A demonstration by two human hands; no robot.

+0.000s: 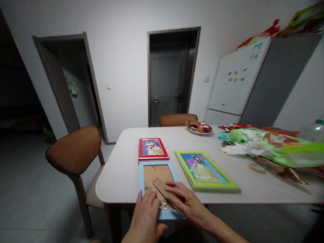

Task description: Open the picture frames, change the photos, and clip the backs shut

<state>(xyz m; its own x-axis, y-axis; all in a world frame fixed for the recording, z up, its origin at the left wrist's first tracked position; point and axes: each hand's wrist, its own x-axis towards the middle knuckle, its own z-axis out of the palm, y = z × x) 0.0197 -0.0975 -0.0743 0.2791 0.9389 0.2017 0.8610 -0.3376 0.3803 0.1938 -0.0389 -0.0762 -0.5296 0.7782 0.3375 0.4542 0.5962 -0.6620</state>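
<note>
A light blue picture frame (141, 173) lies face down at the table's front edge, its brown backing board (158, 171) and small metal clips showing. A brown stand flap (162, 189) runs diagonally across the backing. My left hand (148, 212) rests over the frame's lower left side, fingers bent and a little apart, holding nothing. My right hand (183, 202) lies over the stand flap with its fingers stretched out and spread. Just beyond is a red frame (154, 158) with a photo, face up. To the right lies a green frame (215, 185) with another photo.
The white table (118, 168) bears a plate (201, 132) of wrapped items at the back. Green bags (278, 145) and crumpled tissues (249, 146) cover its right side. A wooden chair (76, 148) stands at the left, another (177, 118) behind the table.
</note>
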